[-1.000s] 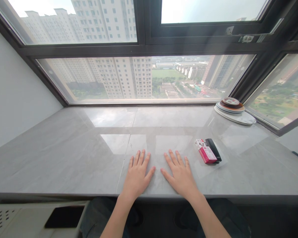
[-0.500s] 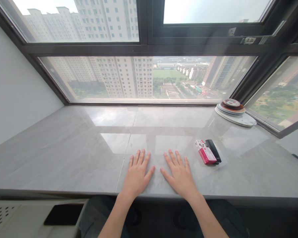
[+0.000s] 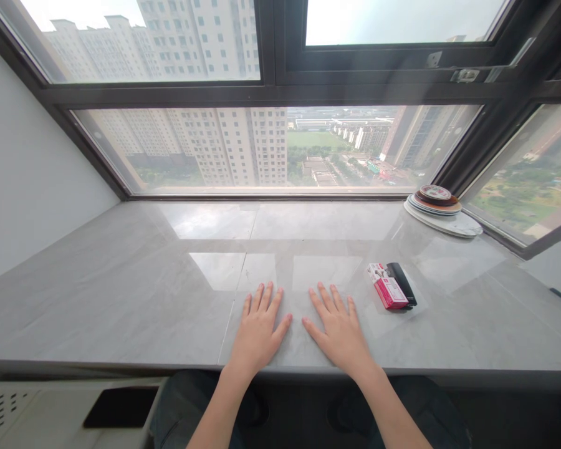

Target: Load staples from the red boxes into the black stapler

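My left hand [image 3: 258,330] lies flat, palm down, on the grey marble sill [image 3: 121,293] near its front edge, fingers apart, holding nothing. My right hand [image 3: 340,330] lies flat beside it in the same way, thumbs nearly facing. To the right of my right hand, a short gap away, a red and white small box [image 3: 388,290] lies next to a black oblong object [image 3: 402,284], touching it.
A stack of plates [image 3: 442,209] sits at the sill's far right corner by the window frame. A large window runs along the back, a white wall on the left. A white perforated unit with a dark panel [image 3: 116,408] is below the sill at lower left.
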Available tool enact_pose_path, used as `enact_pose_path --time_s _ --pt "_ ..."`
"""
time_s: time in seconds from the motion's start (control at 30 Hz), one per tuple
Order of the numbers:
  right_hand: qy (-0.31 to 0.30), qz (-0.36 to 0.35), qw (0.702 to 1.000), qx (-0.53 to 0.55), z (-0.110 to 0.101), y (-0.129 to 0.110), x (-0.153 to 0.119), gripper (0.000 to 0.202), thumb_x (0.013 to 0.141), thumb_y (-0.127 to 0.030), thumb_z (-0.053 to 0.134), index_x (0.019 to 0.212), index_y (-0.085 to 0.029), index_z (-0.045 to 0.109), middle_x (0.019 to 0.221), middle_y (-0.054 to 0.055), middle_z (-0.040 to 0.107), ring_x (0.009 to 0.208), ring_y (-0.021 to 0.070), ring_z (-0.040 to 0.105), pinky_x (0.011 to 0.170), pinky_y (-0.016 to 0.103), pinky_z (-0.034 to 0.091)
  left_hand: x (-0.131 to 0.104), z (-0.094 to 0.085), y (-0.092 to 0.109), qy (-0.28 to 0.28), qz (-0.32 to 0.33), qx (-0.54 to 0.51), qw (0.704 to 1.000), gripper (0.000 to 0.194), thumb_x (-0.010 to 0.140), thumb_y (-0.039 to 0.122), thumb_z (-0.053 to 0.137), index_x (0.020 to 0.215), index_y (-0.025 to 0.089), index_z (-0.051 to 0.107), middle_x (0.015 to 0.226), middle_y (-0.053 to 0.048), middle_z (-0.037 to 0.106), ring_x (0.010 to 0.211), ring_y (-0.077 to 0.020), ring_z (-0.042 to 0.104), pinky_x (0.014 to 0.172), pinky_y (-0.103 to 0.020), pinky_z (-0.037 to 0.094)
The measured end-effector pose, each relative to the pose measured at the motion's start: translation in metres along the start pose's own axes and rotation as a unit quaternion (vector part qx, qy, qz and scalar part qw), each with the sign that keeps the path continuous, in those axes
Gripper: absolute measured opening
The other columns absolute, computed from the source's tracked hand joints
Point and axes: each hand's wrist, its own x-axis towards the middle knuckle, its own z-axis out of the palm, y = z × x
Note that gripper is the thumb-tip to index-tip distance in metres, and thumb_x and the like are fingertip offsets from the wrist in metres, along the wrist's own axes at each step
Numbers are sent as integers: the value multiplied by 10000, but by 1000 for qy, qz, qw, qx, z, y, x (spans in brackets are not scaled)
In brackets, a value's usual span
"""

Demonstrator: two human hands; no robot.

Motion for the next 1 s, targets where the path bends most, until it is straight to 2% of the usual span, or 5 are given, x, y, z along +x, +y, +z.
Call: enact_pose_path --time_s 0.6,0.73,0.8,0.87,1.0 --pt "7 -1 999 32 2 -1 1 675 1015 -571 429 1639 -350 296 1727 2 170 1599 326 86 1252 643 48 0 0 1 -6 -3 3 1000 607 1048 523 411 1619 335 326 1708 -33 250 1594 -309 169 1268 -590 197" --pt "-19 -10 991 133 -18 7 3 663 998 -591 474 1604 -334 390 1692 42 300 1579 341 191 1245 649 144 0 -1 0 -11 -7 0 1000 604 1049 534 401 1615 332 337 1709 -34 248 1595 -308 162 1270 -586 190" --pt "-4 -8 973 229 -41 26 8 638 1005 -589 469 1583 -323 428 1631 65 425 1511 313 369 1198 562 346 1 -2 0 -15 -9 0 1000 603 1051 540 391 1615 333 336 1710 -31 243 1596 -302 161 1273 -579 188" --pt "83 24 955 283 -68 59 16 596 996 -580 492 1540 -335 488 1555 76 523 1377 294 539 1053 463 514 1 -2 0 -19 -10 2 1000 603 1053 545 382 1616 334 333 1712 -29 236 1597 -294 160 1275 -571 186" --pt "215 154 929 260 -102 151 31 548 919 -587 600 1373 -284 654 1273 97 709 1066 257 691 878 382 565 1 -2 0 -17 -10 1 1000 597 1054 539 383 1612 331 343 1712 -29 240 1596 -294 162 1277 -566 181"
